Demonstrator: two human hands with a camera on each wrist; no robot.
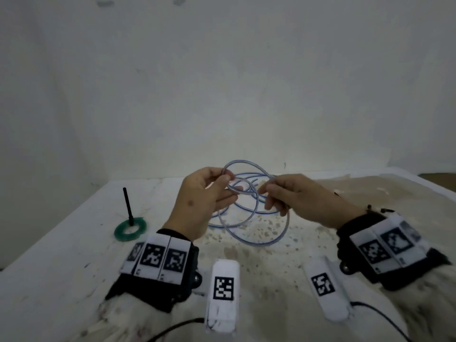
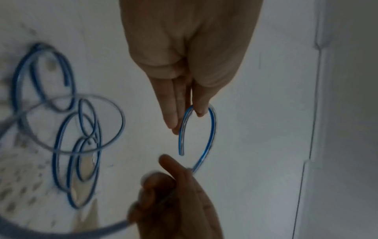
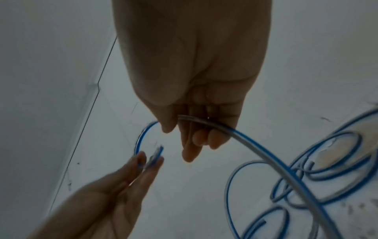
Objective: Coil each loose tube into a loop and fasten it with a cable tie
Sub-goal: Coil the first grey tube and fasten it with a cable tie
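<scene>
In the head view, both hands are raised above the pale, speckled worktop, working a clear flexible tube with a blue stripe: the left hand pinches it between thumb and fingertips near the top of a small arc, and the right hand has its fingers curled round the same tube a little to the right, while the rest trails down in several loose loops onto the worktop between and beyond the wrists. At the near left stands a thin black rod upright in a green ring-shaped base; no cable tie can be made out anywhere. In the left wrist view, the left hand nips the tube at the crown of a narrow hairpin bend, 1 free end hanging just short of the right hand, which is dim and blurred at the bottom. In the right wrist view, the right hand clasps the tube as it sweeps away to the right, and the left hand pinches the short end. The risk, as I judge it, is springback: the tube looks stiff enough to uncoil if either pinch loosens, and the slack loops lying overlapped on the worktop may snag as they are drawn in. How many separate tubes lie there is unclear.
</scene>
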